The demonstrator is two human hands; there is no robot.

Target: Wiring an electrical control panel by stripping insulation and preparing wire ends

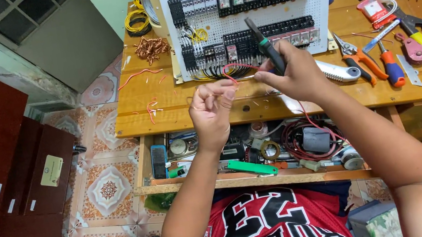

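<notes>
An open drawer (pixel 145 165) below the counter (pixel 255 106) is crowded with tape rolls (pixel 271 149), coiled red cable (pixel 296 141), a green-handled tool (pixel 251 167) and small parts. In front of the white panel board (pixel 250 10), a thin red wire (pixel 235 68) is pinched at one end in the narrow grip of the left hand (pixel 212 107). From there it is arched up and across toward the right hand (pixel 295 72), its long axis roughly level. A dark green-banded tool (pixel 267 48) is clasped by the right hand, its tip pointed up at the board. Pliers (pixel 359 57) and a screwdriver (pixel 392 68) are laid right of the board.
</notes>
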